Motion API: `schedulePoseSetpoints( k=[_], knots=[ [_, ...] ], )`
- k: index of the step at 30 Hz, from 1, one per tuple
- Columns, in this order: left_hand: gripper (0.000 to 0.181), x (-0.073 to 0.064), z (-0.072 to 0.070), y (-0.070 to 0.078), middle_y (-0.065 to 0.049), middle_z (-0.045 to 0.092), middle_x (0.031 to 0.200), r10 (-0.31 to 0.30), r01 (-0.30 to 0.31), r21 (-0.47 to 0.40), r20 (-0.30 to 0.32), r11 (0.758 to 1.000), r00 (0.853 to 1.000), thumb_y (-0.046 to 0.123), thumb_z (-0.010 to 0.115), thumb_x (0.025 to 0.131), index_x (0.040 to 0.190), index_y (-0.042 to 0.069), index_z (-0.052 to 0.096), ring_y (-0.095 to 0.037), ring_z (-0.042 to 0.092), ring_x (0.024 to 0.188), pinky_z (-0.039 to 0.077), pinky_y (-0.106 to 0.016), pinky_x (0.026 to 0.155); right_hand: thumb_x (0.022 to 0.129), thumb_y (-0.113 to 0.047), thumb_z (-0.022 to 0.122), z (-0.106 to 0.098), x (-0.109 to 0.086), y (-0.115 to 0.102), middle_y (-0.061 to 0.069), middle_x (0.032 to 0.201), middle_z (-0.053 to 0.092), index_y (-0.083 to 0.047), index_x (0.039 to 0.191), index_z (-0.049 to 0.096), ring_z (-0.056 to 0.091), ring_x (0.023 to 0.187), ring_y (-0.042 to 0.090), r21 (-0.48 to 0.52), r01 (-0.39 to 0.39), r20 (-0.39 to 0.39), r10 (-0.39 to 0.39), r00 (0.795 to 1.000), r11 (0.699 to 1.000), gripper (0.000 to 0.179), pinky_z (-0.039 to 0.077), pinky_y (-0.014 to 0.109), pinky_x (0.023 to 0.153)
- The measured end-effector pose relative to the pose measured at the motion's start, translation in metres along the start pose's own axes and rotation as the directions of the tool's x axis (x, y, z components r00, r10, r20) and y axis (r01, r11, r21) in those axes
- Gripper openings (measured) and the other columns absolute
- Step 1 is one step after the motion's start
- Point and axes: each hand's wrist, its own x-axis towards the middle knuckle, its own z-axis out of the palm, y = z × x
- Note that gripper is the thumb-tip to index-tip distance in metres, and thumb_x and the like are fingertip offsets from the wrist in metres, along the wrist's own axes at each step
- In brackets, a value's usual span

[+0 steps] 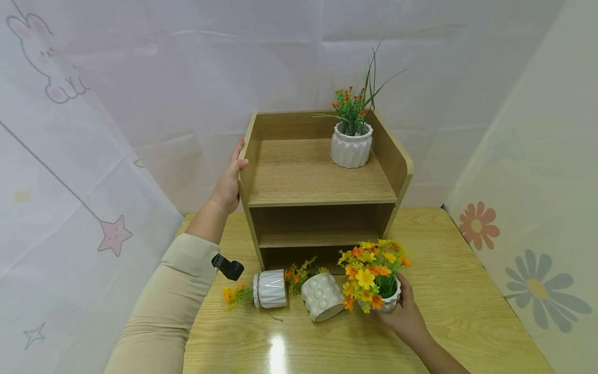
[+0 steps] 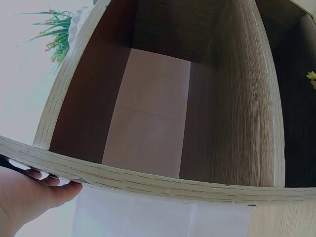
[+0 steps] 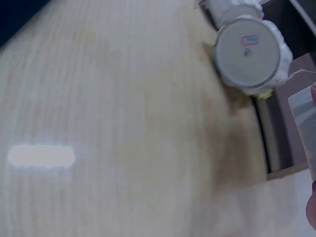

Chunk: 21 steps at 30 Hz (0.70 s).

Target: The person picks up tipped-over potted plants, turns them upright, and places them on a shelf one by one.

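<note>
My right hand (image 1: 405, 314) grips a white pot of yellow and orange flowers (image 1: 369, 272) just above the table, in front of the shelf's right part. The right wrist view catches only the edge of that hand (image 3: 311, 212) and part of a white pot (image 3: 305, 128). Against the outer left side of a wooden shelf unit (image 1: 322, 197), my left hand (image 1: 228, 182) rests with its fingers extended. The left wrist view has this hand (image 2: 37, 200) touching the side panel (image 2: 133, 180) from outside. A potted plant with red flowers (image 1: 352, 148) stands on the shelf's top right.
Two pots lie tipped over before the shelf: a ribbed white pot (image 1: 271, 289) with orange flowers, and a bubble-textured pot (image 1: 322, 297). The right wrist view shows a pot's round base (image 3: 248, 53). Patterned fabric walls (image 1: 196, 67) surround the wooden table (image 1: 467, 311).
</note>
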Motion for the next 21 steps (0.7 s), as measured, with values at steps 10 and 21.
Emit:
schedulePoseSetpoints(
  k=[10,21],
  knots=[
    [0.071,0.0,0.0,-0.001,0.007,-0.005,0.166,0.005,-0.005,-0.005,0.001,1.0,1.0,0.025,0.026,0.094,0.156,0.042,-0.002,-0.03,0.014,0.147,0.015,-0.058,0.116,0.072,-0.022,0.086,-0.011,0.002,-0.043,0.022,0.151,0.029,-0.017,0.158,0.001,0.041,0.129,0.044,0.011,0.027,-0.002,-0.027,1.0,1.0,0.121,0.038,0.067,0.097],
    [0.07,0.001,0.0,-0.001,0.006,-0.004,0.166,0.008,-0.008,-0.004,0.002,1.0,1.0,0.024,0.025,0.094,0.157,0.039,-0.003,-0.03,0.015,0.146,0.015,-0.058,0.115,0.072,-0.024,0.086,-0.02,0.003,-0.086,0.019,0.156,0.027,-0.021,0.158,0.002,0.039,0.13,0.04,0.036,0.056,0.01,-0.056,0.998,0.998,0.121,0.035,0.067,0.1]
  ],
)
